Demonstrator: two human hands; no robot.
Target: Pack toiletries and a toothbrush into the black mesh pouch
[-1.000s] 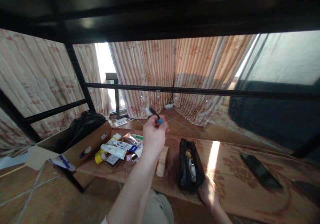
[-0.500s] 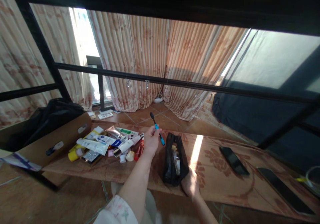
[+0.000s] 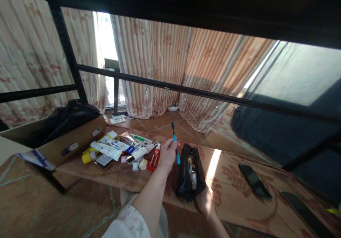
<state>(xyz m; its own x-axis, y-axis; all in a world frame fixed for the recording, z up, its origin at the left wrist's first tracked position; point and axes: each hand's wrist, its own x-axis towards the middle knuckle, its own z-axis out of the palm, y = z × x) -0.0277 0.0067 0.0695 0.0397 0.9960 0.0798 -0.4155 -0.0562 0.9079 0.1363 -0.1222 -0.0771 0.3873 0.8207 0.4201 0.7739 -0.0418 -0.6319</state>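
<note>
In my left hand (image 3: 169, 155) is a blue and black toothbrush (image 3: 175, 143), held pinched with its dark head pointing up and away. Just right of it stands a black zip pouch (image 3: 183, 181), its top open, with several small items (image 3: 192, 176) showing inside. My right hand (image 3: 205, 199) grips the pouch's lower right side, its fingers partly hidden. Left of my left hand lies a heap of toiletries: a red bottle (image 3: 154, 158), a white tube (image 3: 106, 150), a white and blue tube (image 3: 121, 146), a yellow-capped tube (image 3: 87, 158) and a glittery compact (image 3: 104, 160).
A cardboard box (image 3: 80, 138) holding a black plastic bag (image 3: 62, 121) sits at the left end of the cloth-covered bench (image 3: 226, 202). Two dark phone-like slabs (image 3: 255, 181) lie on the right. A black metal bar (image 3: 197, 90) crosses before the curtains (image 3: 165, 53).
The toothbrush has turned more upright in my left hand, its lower end now beside the pouch's rim. My right hand stays on the pouch. The whole view has shifted slightly.
</note>
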